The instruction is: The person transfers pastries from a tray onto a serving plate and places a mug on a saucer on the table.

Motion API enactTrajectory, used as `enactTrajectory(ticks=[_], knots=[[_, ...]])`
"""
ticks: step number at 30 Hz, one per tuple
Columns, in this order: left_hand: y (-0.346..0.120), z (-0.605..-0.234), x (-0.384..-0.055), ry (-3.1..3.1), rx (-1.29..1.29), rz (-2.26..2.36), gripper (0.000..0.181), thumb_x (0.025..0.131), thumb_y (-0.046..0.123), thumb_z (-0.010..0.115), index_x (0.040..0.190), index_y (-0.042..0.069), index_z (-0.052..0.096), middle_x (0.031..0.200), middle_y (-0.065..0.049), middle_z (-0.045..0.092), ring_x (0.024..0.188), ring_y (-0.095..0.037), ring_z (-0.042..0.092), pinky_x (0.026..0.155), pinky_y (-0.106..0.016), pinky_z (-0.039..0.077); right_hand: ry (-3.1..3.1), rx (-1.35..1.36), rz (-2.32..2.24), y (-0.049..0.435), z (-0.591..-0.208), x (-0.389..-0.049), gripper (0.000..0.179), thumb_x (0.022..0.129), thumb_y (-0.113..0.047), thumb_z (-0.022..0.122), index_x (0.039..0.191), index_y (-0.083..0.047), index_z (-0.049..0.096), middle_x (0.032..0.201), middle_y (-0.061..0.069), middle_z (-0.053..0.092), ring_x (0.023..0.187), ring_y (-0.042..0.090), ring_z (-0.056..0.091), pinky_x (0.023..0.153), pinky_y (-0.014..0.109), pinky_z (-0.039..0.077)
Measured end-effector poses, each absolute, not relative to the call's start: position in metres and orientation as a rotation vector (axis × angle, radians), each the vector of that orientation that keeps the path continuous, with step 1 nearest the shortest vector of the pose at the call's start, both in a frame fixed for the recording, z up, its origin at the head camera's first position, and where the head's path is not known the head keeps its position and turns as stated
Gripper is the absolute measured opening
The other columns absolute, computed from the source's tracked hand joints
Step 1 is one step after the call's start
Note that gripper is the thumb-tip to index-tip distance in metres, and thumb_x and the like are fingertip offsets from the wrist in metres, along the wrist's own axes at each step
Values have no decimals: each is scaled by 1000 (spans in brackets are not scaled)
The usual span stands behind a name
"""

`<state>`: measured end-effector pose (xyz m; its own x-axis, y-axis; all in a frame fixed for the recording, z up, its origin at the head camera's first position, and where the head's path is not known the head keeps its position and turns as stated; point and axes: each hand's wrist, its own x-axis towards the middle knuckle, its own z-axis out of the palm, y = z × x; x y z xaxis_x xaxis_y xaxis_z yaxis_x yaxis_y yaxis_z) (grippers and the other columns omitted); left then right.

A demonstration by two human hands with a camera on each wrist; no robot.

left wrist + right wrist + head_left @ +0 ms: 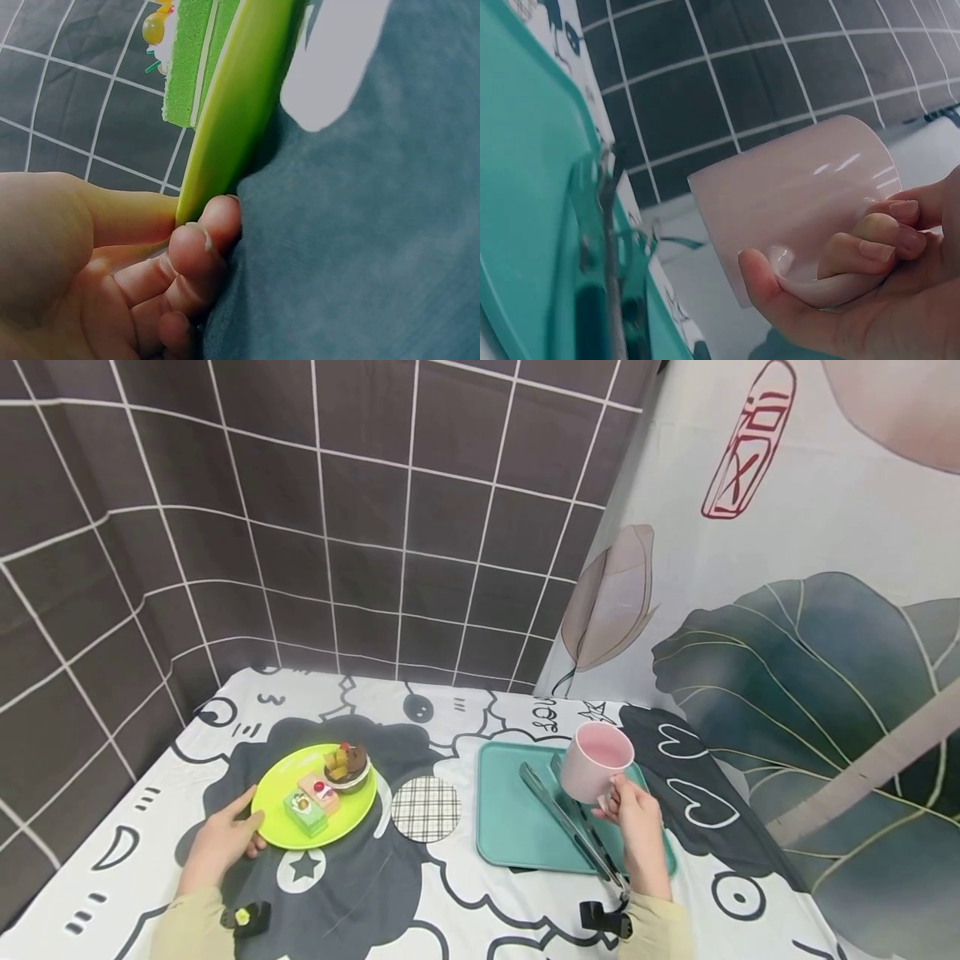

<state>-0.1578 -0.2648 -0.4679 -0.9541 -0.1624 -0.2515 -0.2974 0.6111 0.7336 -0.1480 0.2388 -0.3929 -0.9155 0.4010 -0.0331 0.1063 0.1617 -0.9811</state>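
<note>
In the head view my left hand [221, 843] pinches the left rim of a lime-green plate [281, 772]. The left wrist view has the thumb [135, 217] on top of the rim and curled fingertips [195, 251] beneath it. On that plate sit a green cake square [303, 812], a pink one [321, 795] with a red berry, and a fruit-and-chocolate tart [347, 768]. My right hand [636, 822] holds a pink mug [588, 768] by its handle, above a teal tray [498, 827]. Fingers wrap the handle [829, 291] in the right wrist view.
Tongs [557, 812] lie on the tray, their near end reaching past its front edge beside my right wrist. A round plaid coaster [425, 810] rests between plate and tray. A patterned cloth [390, 893] covers the table; a dark grid curtain [367, 552] hangs behind.
</note>
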Motion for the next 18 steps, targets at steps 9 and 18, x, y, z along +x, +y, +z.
enactTrajectory(ticks=[9, 18], knots=[[-264, -467, -157, 2677, -390, 1284, 60, 100, 21, 41, 150, -6, 21, 59, 5, 61, 56, -11, 57, 68, -26, 38, -2251, -373, 1873, 209, -397, -153, 42, 103, -21, 40, 63, -11, 34, 55, -5, 29, 52, 9, 38, 67, 25, 54], [-261, -465, -155, 2676, -410, 1286, 59, 100, 21, 41, 150, -6, 22, 59, 4, 60, 57, -11, 56, 68, -28, 37, -2312, -282, 1888, 180, -400, -159, 38, 102, -20, 40, 65, -9, 37, 57, -3, 32, 55, 12, 40, 72, 31, 55]])
